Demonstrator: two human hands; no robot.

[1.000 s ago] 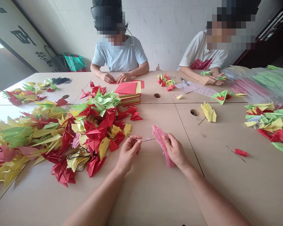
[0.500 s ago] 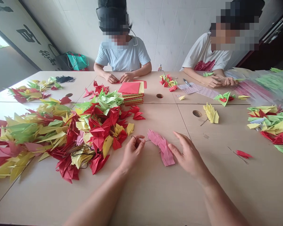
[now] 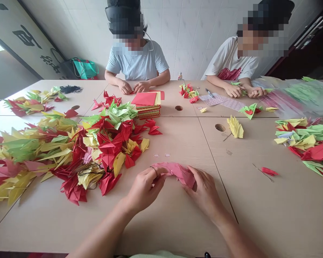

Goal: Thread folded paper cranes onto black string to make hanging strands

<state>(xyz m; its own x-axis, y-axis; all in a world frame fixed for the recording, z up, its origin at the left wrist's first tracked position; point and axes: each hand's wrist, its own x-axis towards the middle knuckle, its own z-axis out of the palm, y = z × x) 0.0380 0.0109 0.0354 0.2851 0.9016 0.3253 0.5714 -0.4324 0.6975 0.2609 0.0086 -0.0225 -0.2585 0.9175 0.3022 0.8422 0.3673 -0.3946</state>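
A string of pink folded-paper cranes point(image 3: 179, 171), nested in a row, is held between my two hands just above the table point(image 3: 172, 222). My left hand point(image 3: 145, 186) is closed at its left end, with a dark cord looped at the fingers. My right hand point(image 3: 203, 186) grips the right end, thumb below and fingers over the top. Two small pale labels point(image 3: 167, 155) lie on the table just beyond the cranes. Left of my hands spreads a big pile of red, yellow and green folded paper cranes point(image 3: 110, 143).
Beyond the pile stands a stack of square paper point(image 3: 148, 105). At right lie a yellow crane bundle point(image 3: 235, 127), a small red folded piece point(image 3: 269, 171) with a wire or thread, and another coloured pile point(image 3: 309, 141). Two people sit opposite, their hands point(image 3: 141, 87) on the table.
My right hand has closed on the pink string's right end, and my left hand has moved onto its left end. The string now lies more level and closer to me. Two labels have come into view.
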